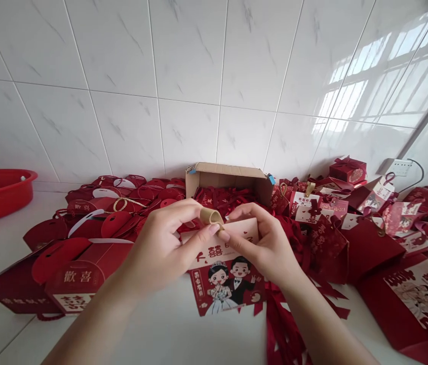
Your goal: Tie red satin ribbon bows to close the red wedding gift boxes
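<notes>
A white and red card (227, 286) with a cartoon couple printed on it hangs upright below my hands, in the middle of the head view. A gold ribbon (210, 216) curls in a loop at the card's top edge. My left hand (173, 238) pinches the ribbon between thumb and fingers. From the right, the thumb and index finger of my right hand (261, 235) close on the ribbon at the same spot. The exact fold or knot between the fingertips is hidden.
Behind my hands stands an open cardboard box (229, 177) holding dark red ribbons. Red gift boxes (80, 268) are piled on the left, and more boxes and cards (373, 248) on the right. A red basin (1, 200) sits at the far left. Long red ribbons (284, 329) trail near my right forearm.
</notes>
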Action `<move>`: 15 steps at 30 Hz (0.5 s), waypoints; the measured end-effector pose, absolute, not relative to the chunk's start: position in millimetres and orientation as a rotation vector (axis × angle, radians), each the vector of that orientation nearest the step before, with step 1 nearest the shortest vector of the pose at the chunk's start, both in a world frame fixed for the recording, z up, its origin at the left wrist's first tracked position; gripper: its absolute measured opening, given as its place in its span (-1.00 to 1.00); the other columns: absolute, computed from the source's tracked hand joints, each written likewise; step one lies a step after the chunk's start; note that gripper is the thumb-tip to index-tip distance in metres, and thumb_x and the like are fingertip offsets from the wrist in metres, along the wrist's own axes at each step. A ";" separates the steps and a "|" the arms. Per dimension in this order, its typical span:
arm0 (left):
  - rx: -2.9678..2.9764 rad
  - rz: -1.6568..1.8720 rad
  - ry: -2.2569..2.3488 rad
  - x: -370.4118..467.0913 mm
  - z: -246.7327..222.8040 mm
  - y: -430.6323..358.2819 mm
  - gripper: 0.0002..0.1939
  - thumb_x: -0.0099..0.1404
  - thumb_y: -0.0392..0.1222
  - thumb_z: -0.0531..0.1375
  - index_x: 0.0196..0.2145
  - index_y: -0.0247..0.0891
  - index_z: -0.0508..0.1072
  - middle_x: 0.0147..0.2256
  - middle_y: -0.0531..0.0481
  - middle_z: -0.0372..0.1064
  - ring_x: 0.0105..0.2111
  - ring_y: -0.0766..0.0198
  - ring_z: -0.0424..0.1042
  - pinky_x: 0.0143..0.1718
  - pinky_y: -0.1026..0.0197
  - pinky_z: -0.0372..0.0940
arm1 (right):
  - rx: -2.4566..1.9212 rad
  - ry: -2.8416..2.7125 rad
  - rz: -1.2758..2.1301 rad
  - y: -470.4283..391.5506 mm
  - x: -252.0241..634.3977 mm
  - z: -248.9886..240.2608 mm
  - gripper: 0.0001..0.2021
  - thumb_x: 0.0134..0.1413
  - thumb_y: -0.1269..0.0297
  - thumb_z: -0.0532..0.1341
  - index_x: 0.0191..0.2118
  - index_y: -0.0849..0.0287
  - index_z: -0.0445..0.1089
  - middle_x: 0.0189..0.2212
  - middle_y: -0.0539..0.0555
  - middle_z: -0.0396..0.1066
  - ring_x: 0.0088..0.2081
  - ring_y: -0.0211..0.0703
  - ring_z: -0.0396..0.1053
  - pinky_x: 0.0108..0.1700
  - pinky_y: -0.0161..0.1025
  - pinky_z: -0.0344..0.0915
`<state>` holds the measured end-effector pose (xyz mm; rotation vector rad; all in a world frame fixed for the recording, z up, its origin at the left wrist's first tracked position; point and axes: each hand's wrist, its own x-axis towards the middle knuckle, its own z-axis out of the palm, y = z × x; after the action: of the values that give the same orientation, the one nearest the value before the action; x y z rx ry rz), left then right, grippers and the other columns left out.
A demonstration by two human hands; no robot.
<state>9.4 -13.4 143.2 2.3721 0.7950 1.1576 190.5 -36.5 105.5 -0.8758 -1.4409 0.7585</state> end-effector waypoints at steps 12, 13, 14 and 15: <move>2.144 1.124 0.778 14.3 136.6 -12.2 -0.84 0.25 -0.12 0.20 -0.40 -0.25 0.35 -0.43 0.04 0.31 -0.43 0.32 0.39 -0.46 0.33 0.38 | -0.693 -1.356 1.251 -31.9 182.7 102.1 -0.68 -0.29 0.26 0.48 -0.43 0.22 0.35 -0.55 -0.10 0.28 -0.56 -0.43 0.16 -0.53 -0.45 0.12; 2.114 1.111 0.772 14.4 136.5 -12.0 -0.84 0.25 -0.12 0.20 -0.39 -0.26 0.34 -0.44 0.05 0.30 -0.43 0.32 0.40 -0.45 0.32 0.39 | -0.689 -1.343 1.255 -31.9 180.9 101.4 -0.66 -0.30 0.26 0.49 -0.43 0.22 0.33 -0.57 -0.12 0.24 -0.57 -0.45 0.11 -0.55 -0.46 0.08; 2.090 1.095 0.761 14.3 136.6 -11.7 -0.84 0.26 -0.13 0.20 -0.39 -0.26 0.34 -0.44 0.06 0.30 -0.43 0.32 0.41 -0.44 0.32 0.41 | -0.686 -1.331 1.260 -32.1 179.5 100.8 -0.65 -0.30 0.26 0.49 -0.43 0.22 0.32 -0.58 -0.13 0.21 -0.58 -0.45 0.09 -0.55 -0.46 0.06; 2.076 1.072 0.750 14.1 137.0 -11.3 -0.85 0.26 -0.13 0.20 -0.37 -0.26 0.35 -0.44 0.06 0.31 -0.42 0.32 0.42 -0.42 0.32 0.42 | -0.679 -1.320 1.269 -32.4 178.3 100.3 -0.64 -0.29 0.24 0.48 -0.42 0.21 0.32 -0.59 -0.13 0.20 -0.58 -0.44 0.10 -0.54 -0.45 0.08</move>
<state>14.1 -11.3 137.0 2.0763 0.7497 1.0721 178.3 -32.4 100.3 -0.6794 -1.3203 1.2695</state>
